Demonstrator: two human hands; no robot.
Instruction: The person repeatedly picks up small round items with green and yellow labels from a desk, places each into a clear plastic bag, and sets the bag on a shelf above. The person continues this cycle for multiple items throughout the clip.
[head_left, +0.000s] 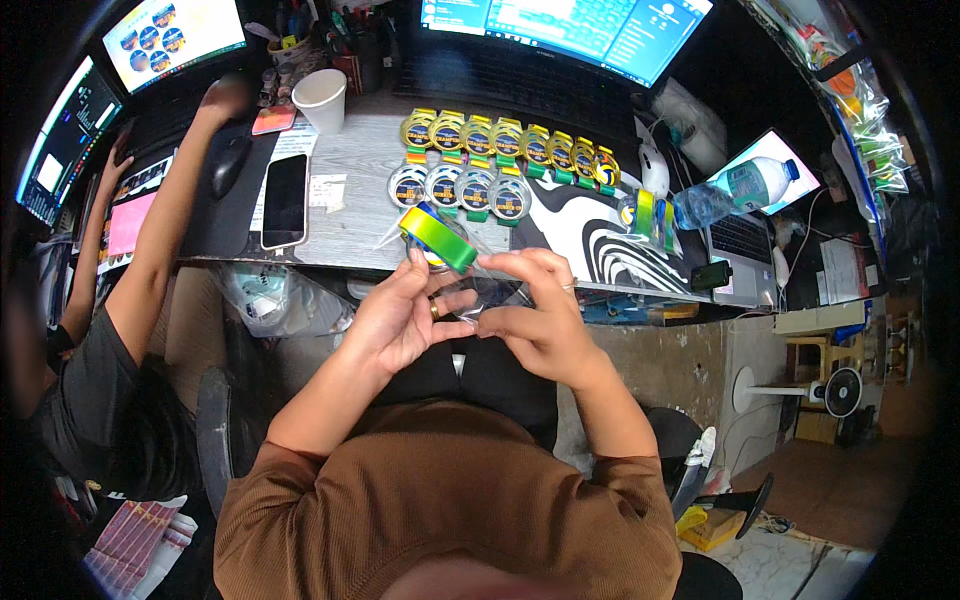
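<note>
My left hand (405, 307) holds a medal with a folded yellow-to-green ribbon (442, 241), pinched near its lower edge. A clear plastic bag (499, 291) spans from the medal to my right hand (536, 300), whose thumb and fingers grip its edge. How far the medal sits inside the bag is hard to tell. Just beyond, gold medals (477, 138) lie in a row on the desk, above a shorter row of silver medals (474, 190), with ribbons under them. To the right, bagged medals (643, 214) lie beside a plastic water bottle (739, 191).
A smartphone (285, 201), a white cup (320, 101) and a computer mouse (654, 171) stand around the medals. Further right is an open laptop (739, 247). At left, a co-worker's arm (161, 202) reaches across the desk towards a monitor (176, 41). A plastic bag (277, 300) hangs below the desk edge.
</note>
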